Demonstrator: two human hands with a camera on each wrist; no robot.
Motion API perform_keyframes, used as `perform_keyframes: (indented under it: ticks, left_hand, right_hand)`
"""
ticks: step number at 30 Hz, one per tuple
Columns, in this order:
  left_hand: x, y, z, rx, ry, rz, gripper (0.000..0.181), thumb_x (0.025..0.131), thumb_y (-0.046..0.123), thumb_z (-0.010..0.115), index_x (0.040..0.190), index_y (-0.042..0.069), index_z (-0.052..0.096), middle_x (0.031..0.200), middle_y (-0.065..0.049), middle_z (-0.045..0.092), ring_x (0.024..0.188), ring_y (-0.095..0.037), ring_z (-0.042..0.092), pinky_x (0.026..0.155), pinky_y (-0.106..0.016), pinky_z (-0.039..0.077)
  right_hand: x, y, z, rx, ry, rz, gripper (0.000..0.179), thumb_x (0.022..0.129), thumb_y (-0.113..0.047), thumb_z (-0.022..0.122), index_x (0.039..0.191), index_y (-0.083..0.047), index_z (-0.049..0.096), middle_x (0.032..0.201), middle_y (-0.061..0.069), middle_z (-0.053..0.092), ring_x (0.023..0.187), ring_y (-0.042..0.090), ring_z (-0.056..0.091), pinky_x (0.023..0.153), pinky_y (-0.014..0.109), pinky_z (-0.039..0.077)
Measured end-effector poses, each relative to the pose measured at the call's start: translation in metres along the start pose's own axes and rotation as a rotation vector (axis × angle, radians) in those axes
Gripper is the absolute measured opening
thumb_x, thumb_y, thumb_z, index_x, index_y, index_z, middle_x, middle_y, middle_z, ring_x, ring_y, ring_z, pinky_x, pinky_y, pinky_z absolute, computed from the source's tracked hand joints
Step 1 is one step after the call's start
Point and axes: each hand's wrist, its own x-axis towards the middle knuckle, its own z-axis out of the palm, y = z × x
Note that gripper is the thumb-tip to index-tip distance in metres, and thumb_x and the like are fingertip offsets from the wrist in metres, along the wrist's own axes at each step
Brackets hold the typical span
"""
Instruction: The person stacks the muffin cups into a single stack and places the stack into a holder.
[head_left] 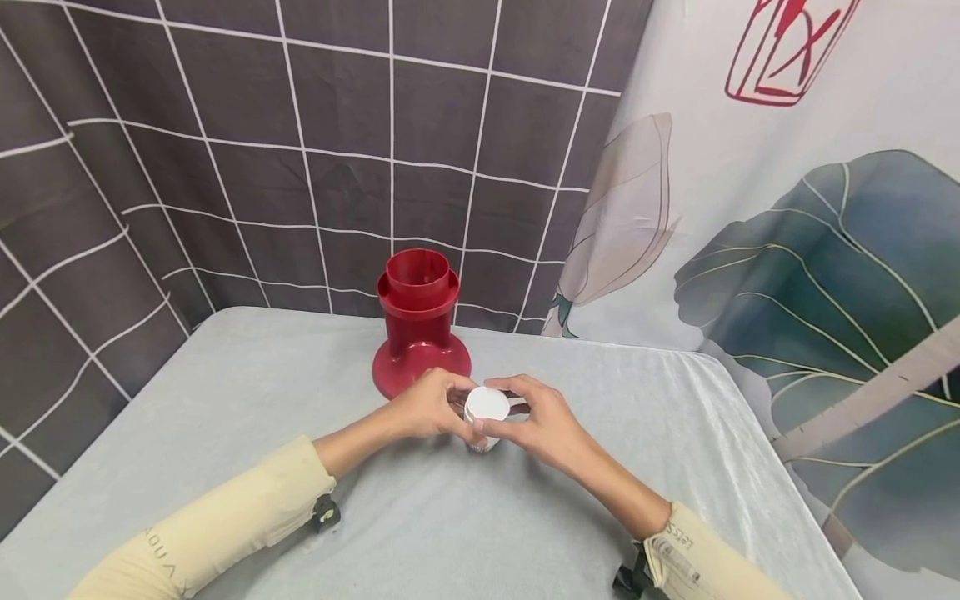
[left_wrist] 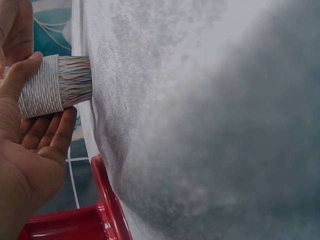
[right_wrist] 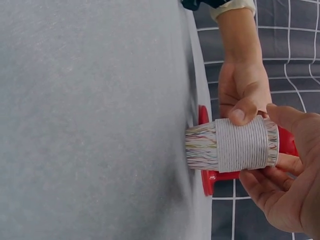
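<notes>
A small white cup (head_left: 487, 403) stands upright on the table, its round white top facing up. Close views of the cup (right_wrist: 240, 144) show a white ribbed band around its middle and thin coloured streaks below it. My left hand (head_left: 429, 406) holds one side, with the thumb on the band and the fingers around the far side. From the opposite side my right hand (head_left: 553, 422) grips the cup near its upper rim between thumb and fingers. The inside of the cup cannot be made out.
Just behind my left hand stands a red plastic stand (head_left: 420, 337) with a wide round base and a double-walled open top. A pale grey cloth covers the table (head_left: 247, 367). Dark gridded curtain (head_left: 337, 100) and a leaf-printed white curtain (head_left: 697, 183) hang behind it.
</notes>
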Motion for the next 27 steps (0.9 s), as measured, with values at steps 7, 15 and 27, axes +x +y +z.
perform_keyframes:
  ticks: [7,15,27]
  left_hand:
    - [0.000,0.002,0.002,-0.013,-0.012,-0.007,0.048,0.080,0.029,0.102,0.125,0.020,0.085,0.105,0.006,0.085,0.099,-0.015,0.079,0.086,-0.035,0.067]
    - [-0.001,0.002,0.002,-0.034,-0.010,-0.004,0.049,0.080,0.028,0.102,0.126,0.021,0.085,0.105,0.006,0.086,0.097,-0.016,0.081,0.086,-0.035,0.068]
    - [-0.001,0.000,0.003,-0.030,-0.011,0.009,0.046,0.081,0.026,0.103,0.124,0.018,0.086,0.102,0.006,0.087,0.092,-0.014,0.082,0.085,-0.032,0.068]
  right_hand:
    - [-0.003,0.004,-0.002,0.030,-0.001,0.002,0.049,0.095,-0.029,0.092,0.137,-0.010,0.079,0.134,0.005,0.080,0.116,0.019,0.077,0.102,0.036,0.067]
    - [-0.003,0.008,-0.001,0.081,0.007,0.060,0.047,0.092,-0.028,0.094,0.133,-0.009,0.081,0.131,0.009,0.081,0.110,0.024,0.083,0.099,0.036,0.068]
    - [-0.002,0.012,0.000,0.120,-0.024,0.096,0.045,0.092,-0.028,0.096,0.130,-0.009,0.081,0.127,0.015,0.082,0.106,0.025,0.086,0.092,0.031,0.069]
